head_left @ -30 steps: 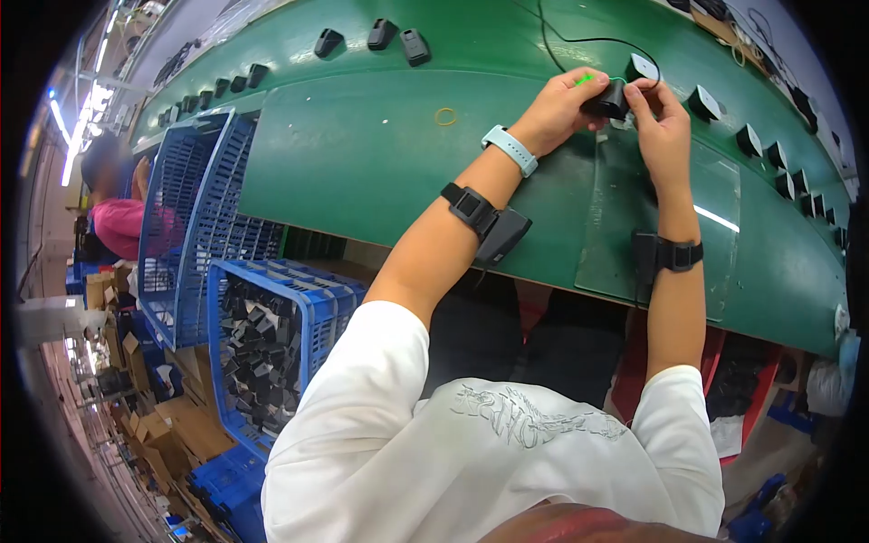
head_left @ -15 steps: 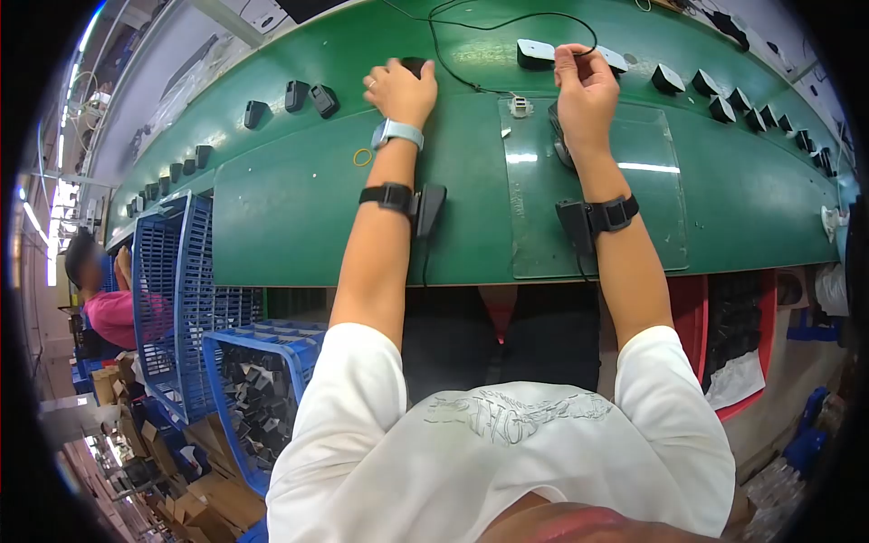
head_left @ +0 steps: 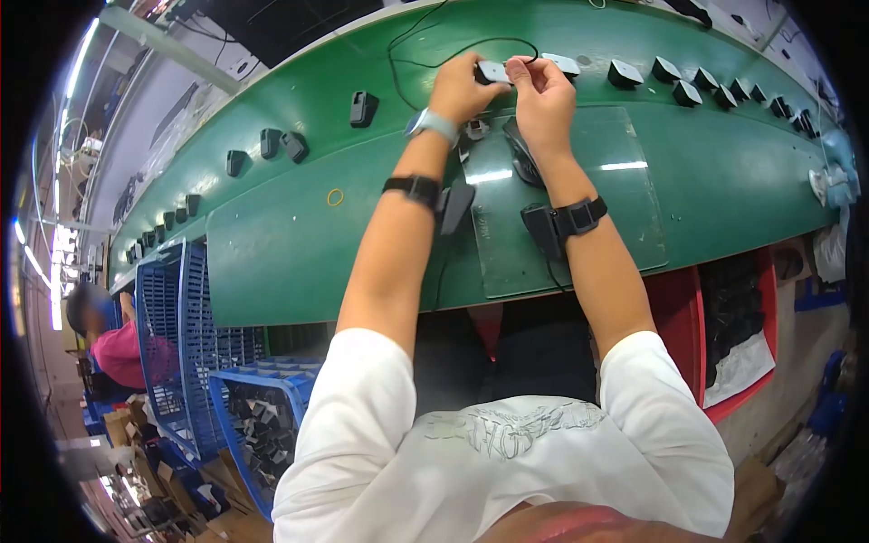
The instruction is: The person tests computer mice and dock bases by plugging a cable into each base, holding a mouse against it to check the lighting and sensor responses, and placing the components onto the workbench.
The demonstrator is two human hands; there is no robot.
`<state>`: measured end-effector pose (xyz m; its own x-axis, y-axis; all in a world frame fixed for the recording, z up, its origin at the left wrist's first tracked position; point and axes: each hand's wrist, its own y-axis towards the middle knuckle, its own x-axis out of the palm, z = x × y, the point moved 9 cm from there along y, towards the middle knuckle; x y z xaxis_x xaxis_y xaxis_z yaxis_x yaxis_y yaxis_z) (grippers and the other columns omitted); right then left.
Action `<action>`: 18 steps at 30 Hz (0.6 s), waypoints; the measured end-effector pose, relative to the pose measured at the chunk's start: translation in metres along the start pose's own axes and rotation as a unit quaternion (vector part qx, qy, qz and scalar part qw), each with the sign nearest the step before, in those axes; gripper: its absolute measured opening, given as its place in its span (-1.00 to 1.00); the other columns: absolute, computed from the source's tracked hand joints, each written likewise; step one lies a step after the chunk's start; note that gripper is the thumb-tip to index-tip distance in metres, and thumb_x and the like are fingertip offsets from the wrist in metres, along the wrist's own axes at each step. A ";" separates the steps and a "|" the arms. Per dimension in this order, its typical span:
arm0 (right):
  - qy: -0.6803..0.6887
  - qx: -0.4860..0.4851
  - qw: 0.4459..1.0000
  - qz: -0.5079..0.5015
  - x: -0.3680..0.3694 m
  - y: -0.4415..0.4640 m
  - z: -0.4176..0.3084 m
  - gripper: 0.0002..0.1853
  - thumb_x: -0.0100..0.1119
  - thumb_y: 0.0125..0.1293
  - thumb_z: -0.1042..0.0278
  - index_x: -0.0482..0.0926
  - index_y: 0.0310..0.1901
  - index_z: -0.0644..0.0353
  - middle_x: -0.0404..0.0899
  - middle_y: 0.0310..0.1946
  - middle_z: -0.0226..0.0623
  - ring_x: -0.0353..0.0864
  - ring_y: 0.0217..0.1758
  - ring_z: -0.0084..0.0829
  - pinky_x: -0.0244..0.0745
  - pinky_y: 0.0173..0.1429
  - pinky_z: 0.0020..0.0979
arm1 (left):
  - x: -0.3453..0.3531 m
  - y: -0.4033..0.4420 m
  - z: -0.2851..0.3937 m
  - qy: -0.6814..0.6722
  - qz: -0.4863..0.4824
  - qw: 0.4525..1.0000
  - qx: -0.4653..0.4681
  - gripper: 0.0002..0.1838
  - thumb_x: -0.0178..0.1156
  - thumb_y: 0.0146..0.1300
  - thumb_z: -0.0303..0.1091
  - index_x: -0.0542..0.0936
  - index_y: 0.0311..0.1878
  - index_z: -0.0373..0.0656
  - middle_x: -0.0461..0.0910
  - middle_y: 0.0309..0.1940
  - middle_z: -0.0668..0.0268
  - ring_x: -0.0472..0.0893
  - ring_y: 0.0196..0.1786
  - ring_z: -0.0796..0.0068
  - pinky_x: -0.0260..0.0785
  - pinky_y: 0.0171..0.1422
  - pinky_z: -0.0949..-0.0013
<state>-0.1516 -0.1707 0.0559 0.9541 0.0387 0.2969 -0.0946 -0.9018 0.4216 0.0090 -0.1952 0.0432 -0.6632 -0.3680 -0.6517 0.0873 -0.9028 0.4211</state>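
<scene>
My left hand (head_left: pixel 462 88) is wrapped round a small black device with a pale top face (head_left: pixel 493 72), over the far part of the green bench (head_left: pixel 362 244). Close beside it, my right hand (head_left: pixel 545 98) pinches the end of a thin black cable (head_left: pixel 480 43) at the device's edge. The plug itself is too small to make out. Under my hands, near the clear sheet (head_left: pixel 588 226), lies a small whitish connector (head_left: pixel 474 129). A dark object (head_left: pixel 522 156) is partly hidden by my right wrist.
Pale-topped devices (head_left: pixel 625 74) stand in a row at the back right. Black devices (head_left: pixel 364 109) line the back left. A yellow rubber band (head_left: pixel 335 197) lies on the bench. Blue crates (head_left: pixel 195 344) stand at left, a red bin (head_left: pixel 701 353) at right. A person in pink (head_left: pixel 127 353) is far left.
My left hand has left a black device on the bench and moved right, taking hold of a pale-topped one. My right hand still holds the cable, now against that device.
</scene>
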 end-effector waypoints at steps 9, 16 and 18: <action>0.109 0.169 0.968 -0.149 0.043 -0.030 0.015 -0.76 0.22 0.52 0.24 0.59 -0.09 0.29 0.70 -0.13 -0.28 0.68 -0.06 -0.52 0.63 0.02 -0.47 | -0.065 -0.086 0.012 -0.245 0.079 0.966 0.008 -0.51 0.59 0.04 -0.39 0.50 -0.08 -0.28 0.70 -0.19 0.16 0.71 -0.13 0.40 0.62 -0.04 0.34; 0.024 0.093 0.974 -0.204 0.054 -0.039 0.012 -0.79 0.29 0.46 0.35 0.61 -0.14 0.37 0.72 -0.30 -0.32 0.68 -0.24 -0.59 0.59 -0.10 -0.50 | -0.086 -0.109 0.020 -0.128 0.182 0.972 0.078 -0.49 0.62 0.01 -0.33 0.52 -0.07 -0.24 0.71 -0.24 0.13 0.75 -0.18 0.26 0.61 -0.09 0.27; 0.003 0.087 0.976 -0.201 0.054 -0.040 0.010 -0.79 0.30 0.45 0.35 0.61 -0.15 0.37 0.73 -0.29 -0.31 0.68 -0.24 -0.59 0.60 -0.10 -0.49 | -0.088 -0.111 0.020 -0.110 0.184 0.973 0.085 -0.50 0.61 0.01 -0.34 0.53 -0.07 -0.24 0.71 -0.25 0.12 0.75 -0.19 0.22 0.60 -0.11 0.27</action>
<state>-0.0939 -0.1365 0.0464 0.9028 0.4058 0.1421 0.3366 -0.8727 0.3537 0.0425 -0.0580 0.0666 -0.7553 -0.5855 -0.2945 0.2362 -0.6623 0.7110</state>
